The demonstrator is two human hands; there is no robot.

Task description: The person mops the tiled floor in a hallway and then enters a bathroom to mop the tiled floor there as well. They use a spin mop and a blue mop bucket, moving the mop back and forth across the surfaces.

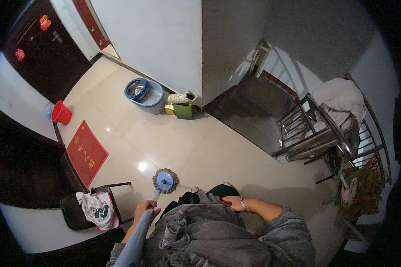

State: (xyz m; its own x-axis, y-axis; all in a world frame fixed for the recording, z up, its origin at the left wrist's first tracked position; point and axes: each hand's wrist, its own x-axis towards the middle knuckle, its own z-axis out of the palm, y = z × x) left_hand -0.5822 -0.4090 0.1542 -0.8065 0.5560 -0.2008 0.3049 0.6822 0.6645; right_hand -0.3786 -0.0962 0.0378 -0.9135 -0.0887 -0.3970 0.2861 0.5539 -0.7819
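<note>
My left hand (143, 207) is closed around the grey-blue handle (132, 238) of a spin mop. The round mop head (165, 181), a blue disc with a grey string fringe, rests on the glossy tile floor (193, 143) ahead of my feet. At my right thigh, my right hand (233, 203) lies against my dark clothing, a bangle on its wrist. Its fingertips are partly hidden, so whether it grips the cloth is unclear. Farther off by the wall stands a blue mop bucket (161, 100) with a metal spin basket (136, 89).
White shoes (182, 97) sit on a green box (184, 112) beside the bucket. Leftward are a red pail (61, 112), a red doormat (87, 152) and a chair (68, 212) bearing a white cloth (98, 210). Dark stairs, a cloth-draped railing (307, 142) and a bundle of brooms (361, 190) stand right.
</note>
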